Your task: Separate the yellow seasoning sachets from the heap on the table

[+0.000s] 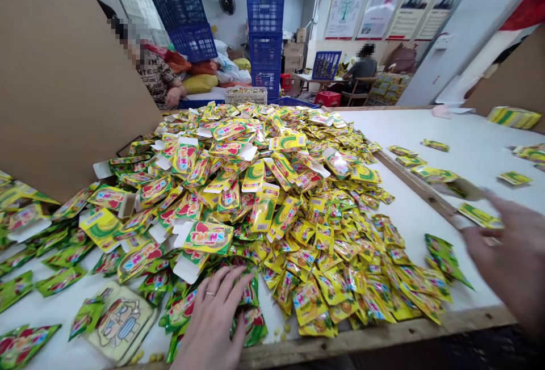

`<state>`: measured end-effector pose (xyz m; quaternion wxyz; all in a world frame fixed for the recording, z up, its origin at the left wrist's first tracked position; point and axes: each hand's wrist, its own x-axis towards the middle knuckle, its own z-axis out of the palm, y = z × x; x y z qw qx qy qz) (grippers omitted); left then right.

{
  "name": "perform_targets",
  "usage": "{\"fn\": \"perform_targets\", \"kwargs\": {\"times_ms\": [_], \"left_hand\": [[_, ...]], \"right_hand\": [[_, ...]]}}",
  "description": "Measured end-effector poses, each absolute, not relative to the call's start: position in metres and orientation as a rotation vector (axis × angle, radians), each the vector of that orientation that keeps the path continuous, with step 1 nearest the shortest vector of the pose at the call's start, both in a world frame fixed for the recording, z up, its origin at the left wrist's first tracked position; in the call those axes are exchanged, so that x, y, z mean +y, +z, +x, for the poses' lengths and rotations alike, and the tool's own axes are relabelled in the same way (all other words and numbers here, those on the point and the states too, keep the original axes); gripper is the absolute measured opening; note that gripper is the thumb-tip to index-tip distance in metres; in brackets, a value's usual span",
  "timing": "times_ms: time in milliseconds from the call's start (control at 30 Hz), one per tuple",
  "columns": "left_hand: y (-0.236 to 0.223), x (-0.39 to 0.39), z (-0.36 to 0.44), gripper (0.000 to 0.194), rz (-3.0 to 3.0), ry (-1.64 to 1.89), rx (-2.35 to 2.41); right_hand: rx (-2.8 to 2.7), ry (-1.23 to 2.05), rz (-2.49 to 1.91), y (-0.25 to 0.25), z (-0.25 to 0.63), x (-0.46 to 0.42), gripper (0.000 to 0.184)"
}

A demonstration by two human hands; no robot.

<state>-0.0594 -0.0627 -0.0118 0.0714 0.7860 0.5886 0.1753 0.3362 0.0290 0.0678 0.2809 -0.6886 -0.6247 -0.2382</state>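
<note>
My left hand (217, 319) lies palm down at the front edge, fingers slightly apart and bent over a heap of shiny green sachets (176, 313). My right hand (506, 256), smeared by motion, is at the right by the wooden divider strip (426, 185). A small yellow-green box (481, 215) is beside its thumb and finger; whether they grip it is unclear. Between my hands spreads a pile of yellow sachets (327, 290). Behind them rises a mound of small printed cartons (208, 236), several with open flaps.
A cardboard sheet (68, 75) stands at the left. A cartoon-printed pad (121, 322) lies front left. More boxes (515, 178) lie on the white table (472, 148) right of the strip. One person (157, 75) is behind the cardboard; another (361, 69) sits farther back near blue crates (266, 35).
</note>
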Motion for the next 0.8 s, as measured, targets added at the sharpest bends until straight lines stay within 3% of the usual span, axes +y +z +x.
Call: {"fn": "perform_targets", "kwargs": {"times_ms": [100, 167, 233, 333, 467, 533, 667, 800], "left_hand": [[-0.023, -0.055, -0.066, 0.052, 2.475, 0.475, 1.792], [-0.029, -0.052, -0.063, 0.039, 2.445, 0.512, 1.777], [-0.03, -0.051, -0.06, 0.028, 2.286, 0.649, 1.779], [-0.022, -0.053, -0.054, 0.026, 1.752, 0.954, 1.823], [-0.011, -0.051, -0.037, 0.028, 1.107, 1.154, 1.58], [-0.009, -0.05, -0.026, 0.034, 0.918, 1.215, 1.412], [-0.011, -0.053, -0.012, 0.062, 0.612, 1.271, 1.294], [-0.009, -0.058, -0.01, 0.057, 0.519, 1.267, 1.323]], "right_hand": [[-2.165, -0.173, -1.427, 0.053, 0.274, 0.025, 0.028], [-2.483, 0.035, -1.248, 0.034, 0.224, 0.02, 0.032], [-2.576, 0.013, -1.244, 0.017, 0.19, 0.019, 0.033], [-2.577, -0.145, -1.247, 0.002, 0.183, 0.024, 0.024], [-2.316, -0.201, -1.074, 0.004, 0.198, 0.013, 0.036], [-2.231, -0.174, -0.908, 0.009, 0.195, -0.003, 0.041], [-2.415, -0.179, -0.496, 0.015, 0.174, -0.022, 0.036], [-2.482, -0.213, -0.468, 0.014, 0.167, -0.02, 0.036]]}}
